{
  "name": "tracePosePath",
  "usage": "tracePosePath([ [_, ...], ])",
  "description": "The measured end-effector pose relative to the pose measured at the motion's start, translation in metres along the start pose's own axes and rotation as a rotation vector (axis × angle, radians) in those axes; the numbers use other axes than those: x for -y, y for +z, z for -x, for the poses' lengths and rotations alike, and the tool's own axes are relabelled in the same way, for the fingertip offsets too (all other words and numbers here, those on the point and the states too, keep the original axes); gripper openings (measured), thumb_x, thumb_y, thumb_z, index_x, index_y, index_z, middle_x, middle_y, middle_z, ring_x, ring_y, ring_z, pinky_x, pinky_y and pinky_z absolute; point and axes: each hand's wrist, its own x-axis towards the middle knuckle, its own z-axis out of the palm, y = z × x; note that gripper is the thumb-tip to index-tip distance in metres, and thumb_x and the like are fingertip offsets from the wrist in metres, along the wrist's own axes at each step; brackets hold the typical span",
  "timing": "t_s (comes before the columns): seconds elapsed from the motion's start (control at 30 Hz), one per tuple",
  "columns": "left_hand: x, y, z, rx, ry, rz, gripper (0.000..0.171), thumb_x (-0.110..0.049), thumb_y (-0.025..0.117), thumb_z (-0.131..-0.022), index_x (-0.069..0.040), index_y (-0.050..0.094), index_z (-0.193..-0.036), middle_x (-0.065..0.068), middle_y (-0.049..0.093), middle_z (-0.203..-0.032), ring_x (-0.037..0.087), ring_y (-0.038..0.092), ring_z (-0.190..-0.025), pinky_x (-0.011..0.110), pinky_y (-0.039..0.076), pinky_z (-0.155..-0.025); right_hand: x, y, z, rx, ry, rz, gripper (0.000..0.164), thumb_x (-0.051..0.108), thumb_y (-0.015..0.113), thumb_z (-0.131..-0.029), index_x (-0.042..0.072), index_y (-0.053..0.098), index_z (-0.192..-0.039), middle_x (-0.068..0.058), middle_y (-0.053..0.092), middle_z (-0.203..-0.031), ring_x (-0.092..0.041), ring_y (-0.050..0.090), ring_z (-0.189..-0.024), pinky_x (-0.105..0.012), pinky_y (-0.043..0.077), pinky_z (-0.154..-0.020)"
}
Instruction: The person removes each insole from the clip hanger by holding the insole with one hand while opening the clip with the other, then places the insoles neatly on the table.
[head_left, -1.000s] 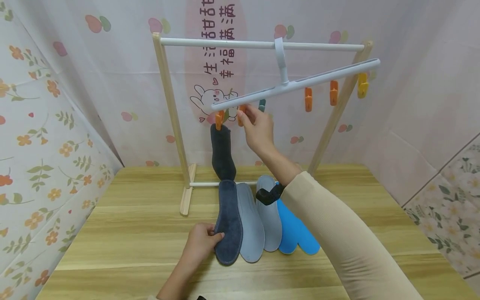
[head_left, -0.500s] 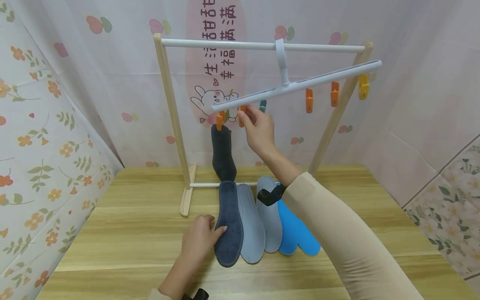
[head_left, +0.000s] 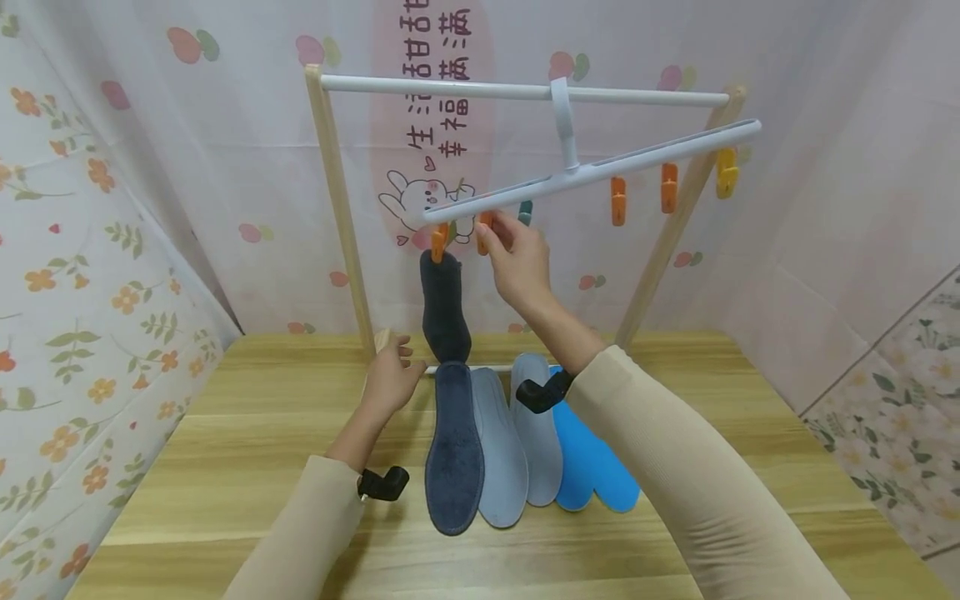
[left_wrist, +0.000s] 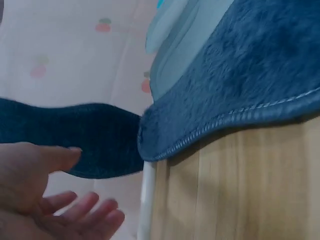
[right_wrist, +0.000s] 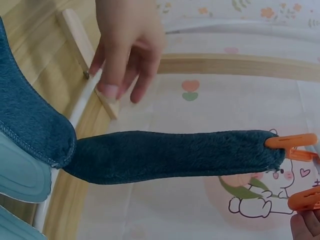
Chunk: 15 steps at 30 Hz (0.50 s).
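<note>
My right hand [head_left: 521, 260] pinches an orange clip [head_left: 482, 237] under the low left end of a white hanger [head_left: 622, 162]. Beside that clip, another orange clip [head_left: 438, 243] holds one end of a dark fuzzy insole [head_left: 444, 308], which hangs down. My left hand [head_left: 390, 375] is in the air left of the hanging insole, its fingers loose and holding nothing. In the left wrist view its thumb overlaps the hanging insole [left_wrist: 100, 135]; contact cannot be told. A matching dark insole [head_left: 454, 450] lies on the table below.
Grey insoles [head_left: 501, 454] and blue insoles [head_left: 581, 458] lie to the right of the dark one. The hanger hooks over the white top rod [head_left: 450, 86] of a wooden rack [head_left: 337, 200]. A green clip [head_left: 526, 212], more orange clips [head_left: 668, 188] and a yellow clip [head_left: 726, 173] hang along it.
My left hand has let go of the dark insole on the table and moved up and away, towards the hanging one. The right hand keeps its pinch on the orange clip.
</note>
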Motion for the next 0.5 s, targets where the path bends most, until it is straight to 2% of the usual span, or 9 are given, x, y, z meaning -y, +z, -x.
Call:
tracePosePath([
  [0.2, -0.002, 0.002, -0.017, 0.043, 0.008, -0.015, 0.062, -0.025, 0.059, -0.101, 0.002, 0.036, -0.152, 0.026, 0.056, -0.141, 0.042, 0.061, -0.125, 0.054, 0.054, -0.099, -0.001, 0.0, 0.0, 0.004, 0.005, 0.007, 0.043, 0.03, 0.06, -0.103, 0.015, 0.059, -0.142, -0.007, 0.07, -0.132, -0.019, 0.066, -0.123, -0.037, 0.053, -0.106],
  [0.37, -0.004, 0.009, -0.035, 0.09, -0.004, 0.066, 0.073, -0.023, 0.063, -0.1, 0.002, 0.024, -0.157, 0.028, 0.043, -0.152, 0.047, 0.048, -0.137, 0.056, 0.046, -0.11, -0.003, -0.003, -0.003, -0.008, 0.02, 0.017, 0.043, 0.031, 0.059, -0.103, 0.014, 0.059, -0.142, -0.007, 0.07, -0.133, -0.019, 0.067, -0.122, -0.036, 0.053, -0.106],
  [0.5, 0.007, 0.02, -0.052, 0.12, -0.018, 0.128, 0.079, -0.025, 0.063, -0.1, -0.001, 0.016, -0.16, 0.026, 0.035, -0.159, 0.047, 0.041, -0.143, 0.055, 0.043, -0.114, -0.005, -0.004, -0.003, -0.021, 0.018, 0.014, 0.041, 0.028, 0.059, -0.103, 0.011, 0.06, -0.14, -0.008, 0.07, -0.131, -0.02, 0.067, -0.121, -0.036, 0.053, -0.106],
])
